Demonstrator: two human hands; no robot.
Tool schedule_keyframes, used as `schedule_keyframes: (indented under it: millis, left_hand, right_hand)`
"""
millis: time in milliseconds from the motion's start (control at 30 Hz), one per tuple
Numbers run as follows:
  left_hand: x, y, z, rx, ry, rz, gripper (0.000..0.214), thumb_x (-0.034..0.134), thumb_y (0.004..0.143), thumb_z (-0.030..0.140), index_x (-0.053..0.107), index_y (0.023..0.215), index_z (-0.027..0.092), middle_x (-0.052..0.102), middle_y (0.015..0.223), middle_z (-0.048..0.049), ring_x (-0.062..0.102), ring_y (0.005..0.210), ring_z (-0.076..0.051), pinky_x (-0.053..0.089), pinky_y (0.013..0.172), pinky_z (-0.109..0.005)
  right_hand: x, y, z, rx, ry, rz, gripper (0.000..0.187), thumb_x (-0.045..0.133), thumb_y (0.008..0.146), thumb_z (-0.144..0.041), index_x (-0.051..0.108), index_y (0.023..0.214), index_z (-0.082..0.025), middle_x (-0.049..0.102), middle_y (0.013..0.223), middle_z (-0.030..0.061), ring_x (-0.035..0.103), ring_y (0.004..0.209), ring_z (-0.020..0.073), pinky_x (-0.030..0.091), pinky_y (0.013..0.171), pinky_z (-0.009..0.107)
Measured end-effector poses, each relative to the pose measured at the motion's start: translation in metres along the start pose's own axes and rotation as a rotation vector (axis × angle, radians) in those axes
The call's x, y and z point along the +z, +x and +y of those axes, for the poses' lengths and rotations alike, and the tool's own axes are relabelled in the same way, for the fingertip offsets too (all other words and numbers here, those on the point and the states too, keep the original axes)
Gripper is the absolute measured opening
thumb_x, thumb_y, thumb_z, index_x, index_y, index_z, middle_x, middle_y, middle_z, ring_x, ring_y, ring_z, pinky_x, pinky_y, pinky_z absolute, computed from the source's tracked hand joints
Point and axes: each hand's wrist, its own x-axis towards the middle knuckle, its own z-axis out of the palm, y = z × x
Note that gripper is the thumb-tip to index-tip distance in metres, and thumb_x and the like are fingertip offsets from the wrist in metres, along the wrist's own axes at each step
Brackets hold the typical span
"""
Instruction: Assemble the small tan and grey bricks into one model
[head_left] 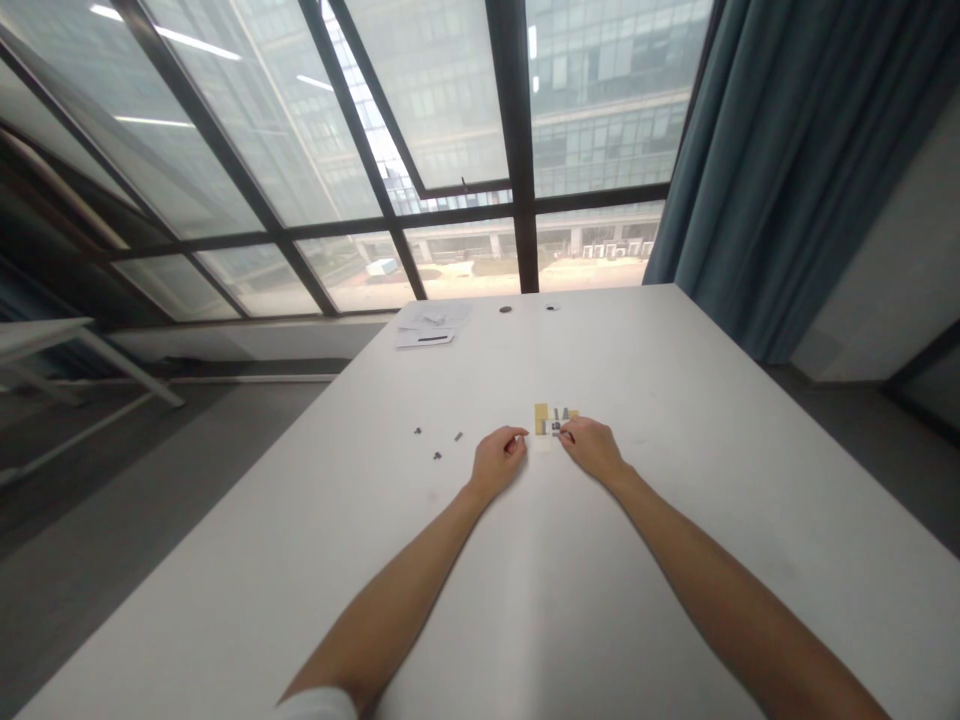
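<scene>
My left hand (499, 460) rests on the white table, its fingers loosely curled and the index finger reaching toward a small yellow-and-white flat piece (541, 412). A narrow gap separates that fingertip from the piece, and I see nothing in this hand. On the right side of the piece, my right hand (592, 447) has thumb and fingertips pinched together at its surface. Whatever they grip is too small to make out. Small grey and dark parts (556, 413) lie on the flat piece. The right fingers hide part of its right side.
Left of my hands, the table (360, 560) bears a small grey strip (458, 436) and two tiny dark parts, one nearer (437, 456) and one farther (418, 431). Papers (429, 325) with a dark bar-shaped item lie at the far left edge. Windows and a blue curtain (780, 150) stand beyond.
</scene>
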Motion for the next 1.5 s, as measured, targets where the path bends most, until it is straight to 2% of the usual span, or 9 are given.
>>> schedule_keyframes:
  millis: [300, 467, 567, 767, 867, 933, 1200, 1500]
  left_hand:
    - [0.002, -0.001, -0.002, 0.0, -0.022, 0.009, 0.026, 0.052, 0.09, 0.022, 0.075, 0.1, 0.018, 0.057, 0.068, 0.0017, 0.05, 0.064, -0.012, 0.037, 0.065, -0.024]
    - [0.001, 0.0, -0.001, 0.001, -0.019, 0.009, 0.026, 0.052, 0.09, 0.021, 0.075, 0.099, 0.018, 0.058, 0.069, 0.0012, 0.05, 0.064, -0.012, 0.038, 0.066, -0.025]
    - [0.002, 0.0, -0.003, 0.003, -0.025, 0.014, 0.025, 0.052, 0.09, 0.021, 0.075, 0.099, 0.018, 0.057, 0.068, 0.0014, 0.05, 0.064, -0.012, 0.038, 0.066, -0.024]
    - [0.003, 0.0, -0.007, -0.005, -0.036, 0.026, 0.024, 0.053, 0.089, 0.02, 0.075, 0.099, 0.018, 0.059, 0.068, 0.0014, 0.052, 0.065, -0.012, 0.038, 0.067, -0.024]
    - [0.004, 0.0, -0.008, -0.021, -0.036, 0.021, 0.025, 0.053, 0.089, 0.02, 0.076, 0.1, 0.018, 0.059, 0.067, 0.0014, 0.052, 0.065, -0.012, 0.039, 0.066, -0.024]
    - [0.003, 0.0, -0.007, -0.031, -0.031, 0.015, 0.025, 0.053, 0.089, 0.02, 0.076, 0.099, 0.018, 0.06, 0.067, 0.0012, 0.052, 0.065, -0.012, 0.038, 0.066, -0.024]
    - [0.002, 0.001, -0.003, -0.038, -0.025, 0.003, 0.025, 0.052, 0.088, 0.019, 0.077, 0.093, 0.017, 0.066, 0.072, -0.0011, 0.053, 0.065, -0.012, 0.038, 0.066, -0.024]
    - [0.005, 0.0, -0.009, -0.029, -0.045, 0.002, 0.025, 0.052, 0.09, 0.019, 0.077, 0.093, 0.017, 0.064, 0.069, 0.0001, 0.051, 0.063, -0.012, 0.037, 0.064, -0.024]
  right_hand:
    - [-0.006, 0.0, -0.003, 0.038, 0.01, -0.04, 0.021, 0.053, 0.098, -0.028, 0.07, 0.089, -0.021, 0.071, 0.099, 0.0057, 0.061, 0.093, 0.0175, 0.037, 0.073, 0.025]
    - [-0.004, 0.0, 0.001, 0.046, 0.051, 0.029, 0.021, 0.054, 0.097, -0.027, 0.071, 0.086, -0.022, 0.07, 0.094, 0.0039, 0.061, 0.089, 0.0165, 0.035, 0.071, 0.025]
    - [-0.001, 0.0, 0.006, 0.091, 0.104, 0.134, 0.027, 0.051, 0.098, -0.03, 0.07, 0.082, -0.021, 0.069, 0.087, 0.0029, 0.059, 0.082, 0.0151, 0.033, 0.069, 0.025]
    - [0.006, 0.003, 0.023, 0.313, 0.233, 0.335, 0.041, 0.045, 0.098, -0.04, 0.067, 0.072, -0.018, 0.063, 0.073, 0.0034, 0.049, 0.066, 0.0141, 0.027, 0.062, 0.027]
    - [0.008, 0.005, 0.032, 0.477, 0.343, 0.367, 0.043, 0.045, 0.096, -0.044, 0.068, 0.072, -0.017, 0.064, 0.07, 0.0046, 0.048, 0.063, 0.0149, 0.027, 0.06, 0.027]
    - [0.01, 0.007, 0.036, 0.534, 0.43, 0.369, 0.042, 0.045, 0.094, -0.044, 0.07, 0.073, -0.017, 0.066, 0.07, 0.0051, 0.049, 0.062, 0.0157, 0.029, 0.06, 0.027]
    - [0.012, 0.007, 0.037, 0.538, 0.436, 0.343, 0.043, 0.046, 0.092, -0.045, 0.069, 0.069, -0.017, 0.064, 0.065, 0.0046, 0.049, 0.06, 0.0158, 0.031, 0.059, 0.027]
    - [0.014, 0.007, 0.038, 0.541, 0.427, 0.334, 0.042, 0.046, 0.091, -0.044, 0.068, 0.067, -0.018, 0.063, 0.064, 0.0037, 0.047, 0.059, 0.0152, 0.03, 0.058, 0.027]
